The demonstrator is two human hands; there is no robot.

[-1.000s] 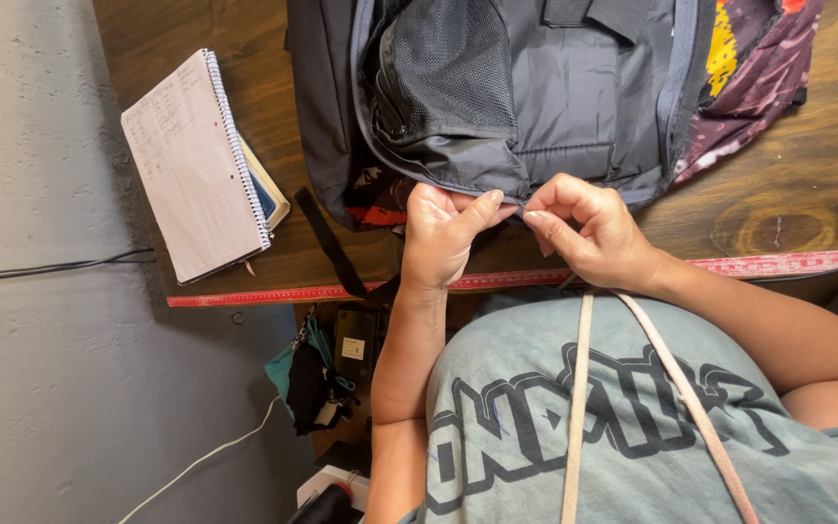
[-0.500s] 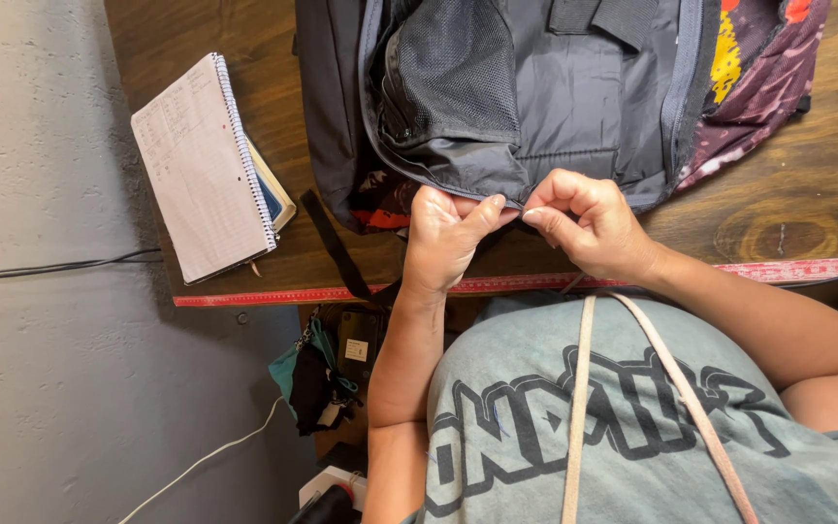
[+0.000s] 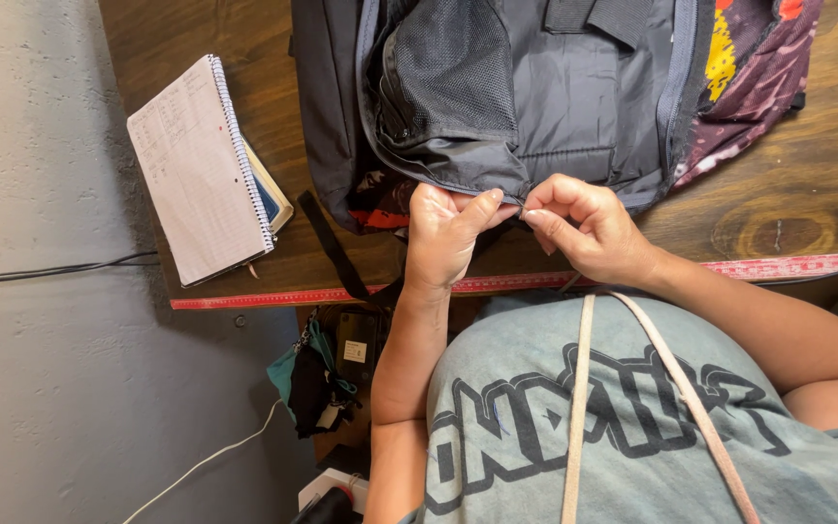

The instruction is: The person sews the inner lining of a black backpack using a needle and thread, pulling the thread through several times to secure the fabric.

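1. The bag [image 3: 535, 97] was laid open on the bench [image 3: 788, 213], its near edge at the bench's front.
2. The left hand [image 3: 443, 233] was bent at the wrist, its grip pinched shut on the bag's edge.
3. The right hand [image 3: 584, 228] was curled alongside, fingertips likewise closed on that edge, nearly touching the left.

Both hands, left hand [image 3: 446, 233] and right hand [image 3: 584, 225], pinching grey backpack [image 3: 535, 97] edge on wooden table [image 3: 778, 204].

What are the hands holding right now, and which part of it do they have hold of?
Both hands, left hand and right hand, pinch the near edge of the open grey backpack, along its zipper seam, fingertips almost meeting at the middle.
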